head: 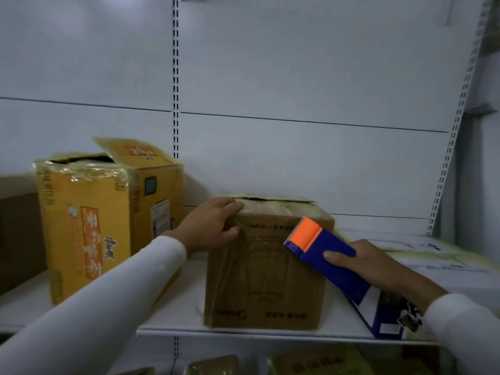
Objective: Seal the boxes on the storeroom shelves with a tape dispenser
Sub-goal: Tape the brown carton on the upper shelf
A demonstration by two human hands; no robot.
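Small box (266,269) mid-shelf (176,301), taller box (108,215) to its left, flat box (422,255) right

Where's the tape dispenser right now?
The blue and orange tape dispenser is in the person's right hand, right of centre, its orange end against the front of the brown box on the shelf.

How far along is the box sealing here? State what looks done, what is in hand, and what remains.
Done: the brown box already shows clear tape down its front. In hand: the left hand presses its top edge while the right hand holds the dispenser beside it. Left: the yellow box has a flap raised, still open.
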